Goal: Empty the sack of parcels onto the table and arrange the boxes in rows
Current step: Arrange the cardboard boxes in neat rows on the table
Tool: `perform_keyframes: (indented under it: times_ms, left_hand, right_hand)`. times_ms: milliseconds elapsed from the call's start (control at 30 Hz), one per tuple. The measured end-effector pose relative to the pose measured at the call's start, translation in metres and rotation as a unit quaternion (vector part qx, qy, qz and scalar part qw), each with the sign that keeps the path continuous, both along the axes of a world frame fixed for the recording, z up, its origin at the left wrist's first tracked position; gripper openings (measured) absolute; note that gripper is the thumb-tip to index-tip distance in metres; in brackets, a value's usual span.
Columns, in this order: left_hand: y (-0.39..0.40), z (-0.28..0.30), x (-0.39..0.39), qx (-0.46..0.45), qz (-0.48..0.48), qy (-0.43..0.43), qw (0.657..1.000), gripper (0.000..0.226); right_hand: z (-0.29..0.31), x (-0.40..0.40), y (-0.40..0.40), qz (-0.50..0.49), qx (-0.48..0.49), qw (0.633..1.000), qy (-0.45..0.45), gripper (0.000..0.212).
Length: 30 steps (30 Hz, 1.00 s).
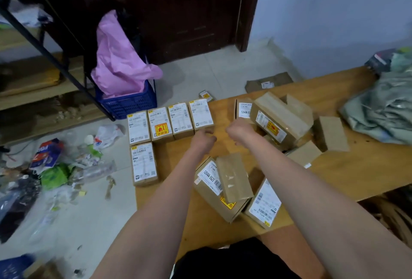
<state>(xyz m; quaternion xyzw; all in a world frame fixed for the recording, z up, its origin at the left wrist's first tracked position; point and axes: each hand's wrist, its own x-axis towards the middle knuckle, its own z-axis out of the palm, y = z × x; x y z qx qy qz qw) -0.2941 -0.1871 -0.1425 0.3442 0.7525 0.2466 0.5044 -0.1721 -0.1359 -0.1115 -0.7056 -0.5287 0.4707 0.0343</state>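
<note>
Four labelled cardboard boxes stand side by side in a row (169,121) along the far left edge of the wooden table (347,173). A fifth box (143,163) lies in front of the row's left end. My left hand (204,141) hovers at the near end of the row's rightmost box (200,113), fingers loosely curled and holding nothing. My right hand (239,130) reaches into the loose heap of boxes (278,122) at mid-table, and its fingers are hidden behind the hand. More loose boxes (225,187) lie between my forearms. The grey-green sack (383,113) lies crumpled at the right.
A blue crate (128,102) with pink plastic stands on the floor beyond the table's left end. Litter and bags (55,167) cover the floor at the left. A flat parcel (267,83) and a small box (206,95) lie on the floor behind the table.
</note>
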Motion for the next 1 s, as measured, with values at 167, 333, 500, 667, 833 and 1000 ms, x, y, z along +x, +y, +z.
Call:
perform_keyframes:
  times_ms: [167,333,500,667,833,1000]
  left_hand:
    - [-0.013,-0.008,0.025,-0.094,-0.015,-0.029,0.995,0.047]
    - [-0.035,-0.016,0.031,-0.178,-0.014,-0.073,0.981,0.072]
    - [-0.049,-0.024,0.034,-0.192,0.023,-0.136,0.972,0.077]
    - [-0.053,-0.025,0.036,-0.172,0.062,-0.169,0.969,0.065]
    - [-0.053,-0.020,0.030,-0.125,0.093,-0.176,0.972,0.053]
    - [-0.044,-0.002,0.017,-0.060,0.103,-0.217,0.969,0.050]
  right_hand:
    - [0.000,0.029,-0.016,0.085,-0.068,0.991,-0.083,0.046]
    - [-0.014,0.031,-0.042,0.116,-0.169,0.978,-0.047,0.058]
    - [-0.039,0.039,-0.056,0.033,-0.196,0.980,0.025,0.071]
    - [-0.047,0.044,-0.060,0.011,-0.183,0.981,0.056,0.046]
    - [-0.039,0.037,-0.052,-0.029,-0.172,0.981,0.089,0.066]
    - [-0.018,0.012,-0.035,-0.088,-0.078,0.986,0.114,0.094]
